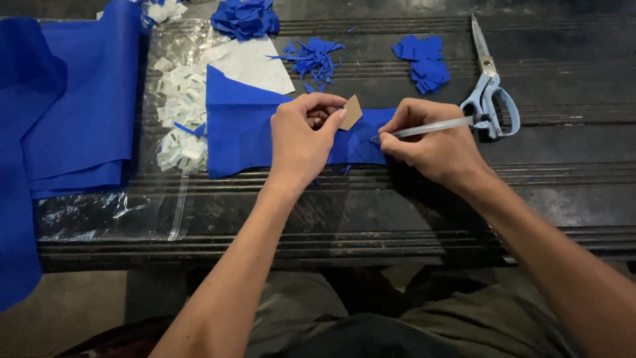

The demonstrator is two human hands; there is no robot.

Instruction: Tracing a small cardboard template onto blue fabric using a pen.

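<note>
Left hand (301, 136) pinching tan card (351, 112), clear bag (179, 99)

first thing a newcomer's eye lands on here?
Probably the two hands at centre: the left hand pins a small tan card template onto a strip of blue fabric, while the right hand holds a pen to it. Next, the pale blue scissors at upper right.
</note>
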